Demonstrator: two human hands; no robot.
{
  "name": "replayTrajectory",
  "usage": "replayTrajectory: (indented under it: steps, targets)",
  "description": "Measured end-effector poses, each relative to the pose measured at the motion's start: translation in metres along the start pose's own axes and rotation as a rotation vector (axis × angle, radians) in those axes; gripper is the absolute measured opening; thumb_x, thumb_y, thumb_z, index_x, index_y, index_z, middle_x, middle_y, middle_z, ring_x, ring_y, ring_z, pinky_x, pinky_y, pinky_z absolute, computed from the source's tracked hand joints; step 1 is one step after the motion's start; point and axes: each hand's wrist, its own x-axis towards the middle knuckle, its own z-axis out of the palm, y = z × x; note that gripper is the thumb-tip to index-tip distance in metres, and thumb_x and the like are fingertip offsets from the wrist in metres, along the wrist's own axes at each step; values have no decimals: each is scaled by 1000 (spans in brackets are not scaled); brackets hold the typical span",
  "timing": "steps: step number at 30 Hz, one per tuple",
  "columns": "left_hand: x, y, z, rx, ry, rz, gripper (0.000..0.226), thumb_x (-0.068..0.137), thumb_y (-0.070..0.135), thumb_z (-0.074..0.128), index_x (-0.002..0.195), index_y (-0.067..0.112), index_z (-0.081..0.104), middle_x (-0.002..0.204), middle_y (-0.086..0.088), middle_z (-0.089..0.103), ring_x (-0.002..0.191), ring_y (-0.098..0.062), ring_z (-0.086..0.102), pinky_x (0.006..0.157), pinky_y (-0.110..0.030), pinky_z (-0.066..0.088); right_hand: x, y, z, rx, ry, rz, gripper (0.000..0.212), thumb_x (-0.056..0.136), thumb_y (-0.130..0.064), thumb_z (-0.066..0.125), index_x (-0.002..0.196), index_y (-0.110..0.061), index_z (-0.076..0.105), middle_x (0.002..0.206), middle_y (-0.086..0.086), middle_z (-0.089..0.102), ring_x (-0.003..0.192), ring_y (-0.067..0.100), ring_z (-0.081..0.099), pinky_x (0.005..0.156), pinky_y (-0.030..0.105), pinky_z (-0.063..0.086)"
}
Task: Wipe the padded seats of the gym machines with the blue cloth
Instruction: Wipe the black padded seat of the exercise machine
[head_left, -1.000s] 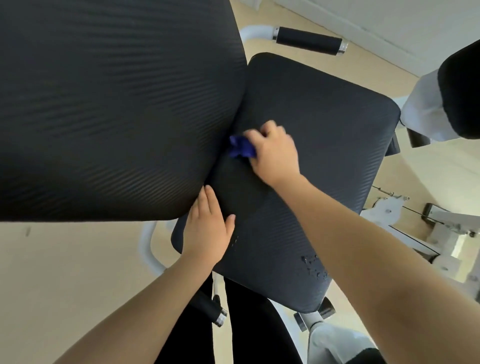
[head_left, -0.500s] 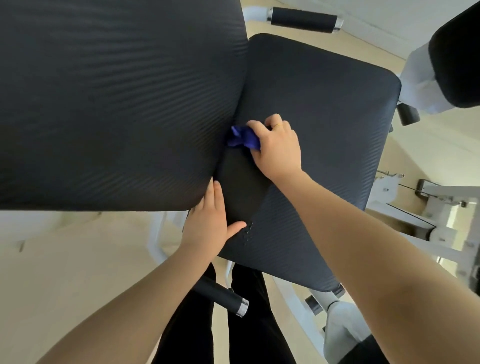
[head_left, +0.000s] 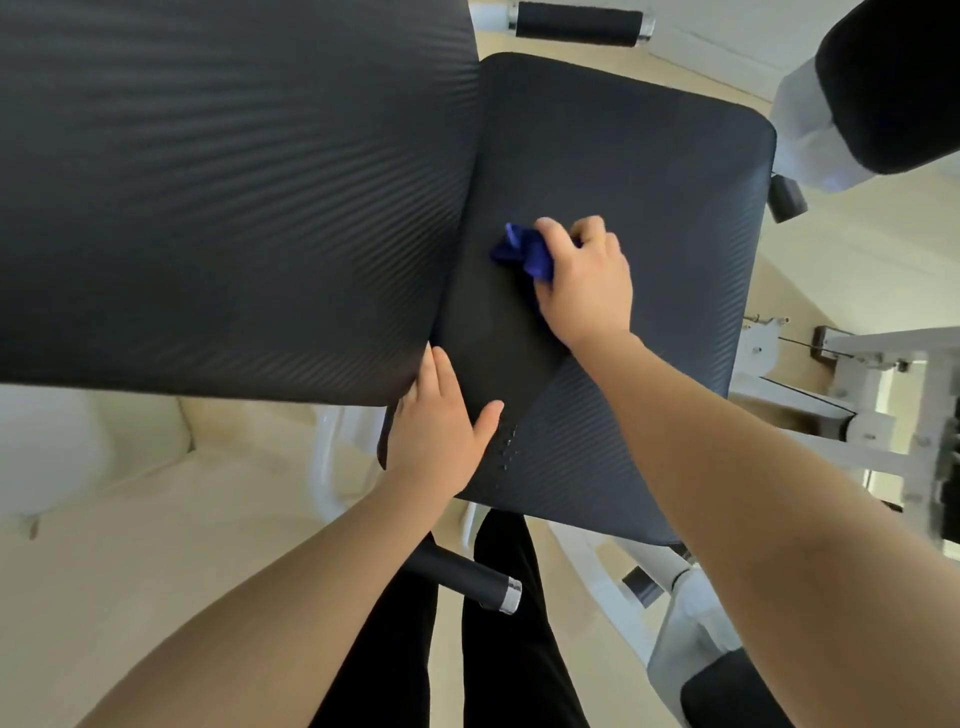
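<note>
Gym room, pale floor (head_left: 104, 571), white machine frames; the padded seat (head_left: 649, 218) is being wiped.

The backrest pad (head_left: 218, 197) overhangs the seat on the left. The right hand (head_left: 584, 283), fingers curled, grips the bunched blue cloth (head_left: 522, 252) and presses it to the seat near the backrest seam, probably to work the crease. The left hand (head_left: 436, 431) lies flat, fingers together, thumb spread, at the seat's near-left corner, likely bracing. It holds nothing.

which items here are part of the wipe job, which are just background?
In the job:
blue cloth, bunched in right hand
seat pad
left hand, flat on seat pad's edge

Background:
backrest pad
black handle grips
white machine frame
</note>
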Motion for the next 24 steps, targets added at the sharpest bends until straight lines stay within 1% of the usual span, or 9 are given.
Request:
replayTrajectory:
  steps: [3,7,8,13,15,19,20,22,24]
  targets:
    - [-3,-2,-1,-2,0,15,84,93,53,36,148,2,0,159,-11,0,142,-26,22,112,-30,27,-39,-15,-1,76,-79,-67,44,80,-21,63,123,-18,54,108,15,51,87,33,51,62,34,40]
    - [-5,0,-5,-14,-20,20,84,92,49,42,148,1,3,158,-14,5,140,-26,29,110,-30,30,-78,-7,-5,19,-228,-564,49,66,-22,76,113,-17,62,93,17,58,68,33,56,55,35,47]
    - [-4,2,-6,-33,-23,2,83,93,47,43,148,1,2,158,-13,4,140,-26,29,110,-30,30,-67,1,-6,-24,-219,-597,49,65,-22,77,112,-16,63,92,18,58,66,34,55,56,36,48]
    - [-3,11,-3,-135,-14,-83,74,96,38,41,148,2,1,159,-9,-3,144,-27,19,112,-31,27,-12,17,-3,-39,0,-58,46,70,-7,69,114,-16,61,103,23,55,77,39,51,64,42,46]
    - [-4,14,0,-156,-9,-103,78,95,38,44,148,2,0,159,-10,-5,146,-27,10,115,-33,22,-30,9,1,35,-3,-70,46,69,-6,67,114,-15,60,102,21,54,77,37,50,65,40,46]
    - [-9,27,1,-115,-14,-137,90,90,42,52,148,2,-3,158,-16,-9,146,-30,0,117,-35,11,-83,14,-5,71,-177,-457,46,67,-16,74,112,-14,62,96,20,57,70,36,54,61,40,49]
    - [-10,30,0,-94,-2,-131,93,88,43,55,148,2,-3,157,-17,-10,146,-30,-1,118,-35,10,-79,22,-9,53,-188,-491,44,68,-17,74,110,-14,63,95,20,58,69,35,55,60,39,49]
    - [-12,38,0,-91,25,-113,95,86,44,58,148,3,0,157,-16,-7,146,-30,2,117,-36,11,-56,36,-13,49,-107,-382,38,70,-21,67,108,-15,65,92,20,57,68,36,55,59,39,49]
    - [-12,46,1,-84,34,-93,95,85,47,58,148,3,2,157,-14,-1,145,-29,7,116,-36,14,-24,52,-18,31,30,-126,37,75,-21,60,112,-17,64,98,20,55,77,38,54,65,40,48]
